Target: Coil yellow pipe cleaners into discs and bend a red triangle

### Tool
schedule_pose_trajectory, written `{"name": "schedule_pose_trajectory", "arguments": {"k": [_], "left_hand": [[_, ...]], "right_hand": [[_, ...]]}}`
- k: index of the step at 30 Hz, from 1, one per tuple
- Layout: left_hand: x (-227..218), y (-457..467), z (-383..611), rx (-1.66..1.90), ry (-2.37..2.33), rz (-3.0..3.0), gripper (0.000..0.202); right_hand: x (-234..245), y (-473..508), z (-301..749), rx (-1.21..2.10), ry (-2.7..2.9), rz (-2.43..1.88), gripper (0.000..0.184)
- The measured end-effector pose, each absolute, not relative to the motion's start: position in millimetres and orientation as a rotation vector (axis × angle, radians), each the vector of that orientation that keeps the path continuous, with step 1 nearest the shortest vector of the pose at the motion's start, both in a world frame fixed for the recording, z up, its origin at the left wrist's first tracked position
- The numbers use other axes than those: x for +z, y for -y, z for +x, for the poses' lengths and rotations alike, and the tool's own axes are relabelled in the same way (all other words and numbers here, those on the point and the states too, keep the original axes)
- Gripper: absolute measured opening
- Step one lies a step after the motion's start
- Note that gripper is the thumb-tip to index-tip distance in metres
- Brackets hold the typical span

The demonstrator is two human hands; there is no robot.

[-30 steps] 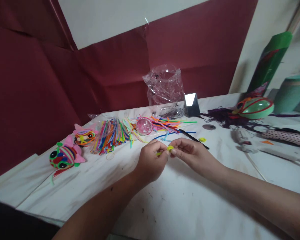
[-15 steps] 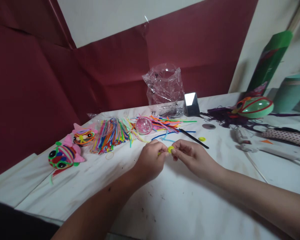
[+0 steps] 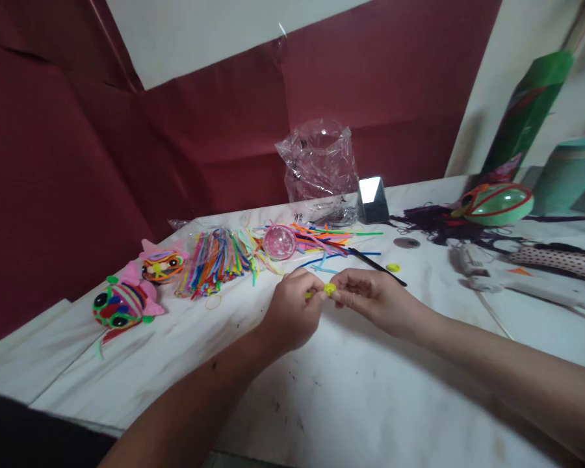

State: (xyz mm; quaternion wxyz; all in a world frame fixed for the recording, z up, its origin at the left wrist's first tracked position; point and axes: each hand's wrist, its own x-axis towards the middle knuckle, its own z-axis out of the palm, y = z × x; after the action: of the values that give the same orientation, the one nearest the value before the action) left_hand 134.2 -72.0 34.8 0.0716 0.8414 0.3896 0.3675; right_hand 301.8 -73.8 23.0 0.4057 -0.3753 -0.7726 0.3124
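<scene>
Two hands [image 3: 292,312] [image 3: 370,299] | pinch small coiled yellow strip [image 3: 329,288] | above table [image 3: 370,403]

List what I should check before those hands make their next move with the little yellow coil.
1. The small yellow coiled strip is pinched between left hand and right hand: ok.
2. The coil's loose end is secured: cannot tell, fingers cover it.
3. A spare small yellow ring lies beyond the right hand, by the thin black stick: ok.
4. The white plastic glue gun lies apart from both hands: ok.
5. The glue gun is switched off: cannot tell.
</scene>
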Motion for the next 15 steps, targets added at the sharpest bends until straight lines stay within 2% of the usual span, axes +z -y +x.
{"name": "schedule_pose_trajectory", "arguments": {"k": [2, 4, 9, 15], "left_hand": [[37.1, 73.5, 135.5, 1.211, -1.192, 2.335, 0.01], [36.2, 76.0, 138.1, 1.268, -1.166, 2.243, 0.01], [27.1, 80.1, 143.7, 1.261, -1.144, 2.232, 0.011], [28.4, 73.8, 139.3, 1.187, -1.198, 2.377, 0.009]], "right_hand": [[21.7, 74.3, 299.3, 0.949, 1.824, -0.883, 0.019], [20.8, 76.9, 297.3, 0.965, 1.771, -0.878, 0.021], [20.8, 83.4, 296.7, 0.637, 1.843, -0.992, 0.021], [23.7, 81.4, 297.2, 0.605, 1.913, -1.023, 0.02]]}}
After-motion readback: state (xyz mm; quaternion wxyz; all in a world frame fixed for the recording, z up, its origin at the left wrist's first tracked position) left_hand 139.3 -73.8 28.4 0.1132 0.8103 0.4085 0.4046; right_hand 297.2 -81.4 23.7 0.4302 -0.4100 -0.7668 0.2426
